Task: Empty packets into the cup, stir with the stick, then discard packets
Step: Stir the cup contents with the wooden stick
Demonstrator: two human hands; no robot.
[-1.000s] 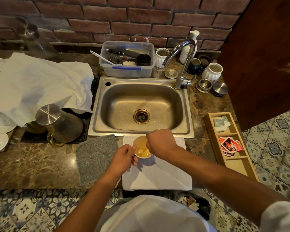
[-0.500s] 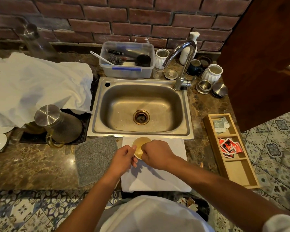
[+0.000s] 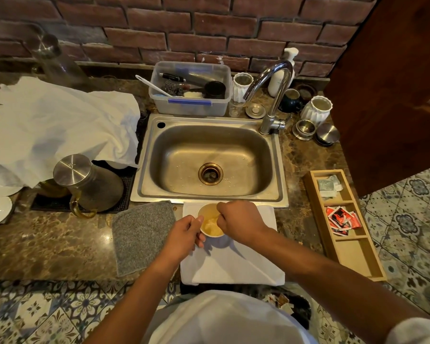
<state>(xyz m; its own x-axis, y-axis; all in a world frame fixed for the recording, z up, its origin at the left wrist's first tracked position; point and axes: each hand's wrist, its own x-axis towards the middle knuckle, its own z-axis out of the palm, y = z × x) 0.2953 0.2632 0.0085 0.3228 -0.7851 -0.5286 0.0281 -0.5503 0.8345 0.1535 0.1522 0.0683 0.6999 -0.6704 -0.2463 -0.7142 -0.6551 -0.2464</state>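
Observation:
A small paper cup [image 3: 210,223] with pale yellow-brown liquid stands on a folded white cloth [image 3: 236,266] just in front of the sink. My left hand [image 3: 184,235] grips the cup's left side. Over the cup's right rim my right hand [image 3: 238,223] is closed in a fist; a thin stick seems to run from it into the liquid, mostly hidden by the fingers. Red packets [image 3: 341,219] lie in the middle compartment of a wooden tray [image 3: 358,259] to the right. Torn packet scraps [image 3: 282,302] sit in a dark bin below the counter edge.
A steel sink [image 3: 209,160] with a tap [image 3: 273,95] lies behind the cup. A grey cloth [image 3: 142,234] is at the left, with a steel-lidded jug [image 3: 90,184] and a large white cloth [image 3: 60,130] beyond. A plastic tub [image 3: 191,88] and white jars line the brick wall.
My right fist has shifted around over the cup, uncovering more of the liquid than half a second ago. My left hand has stayed on the cup's side.

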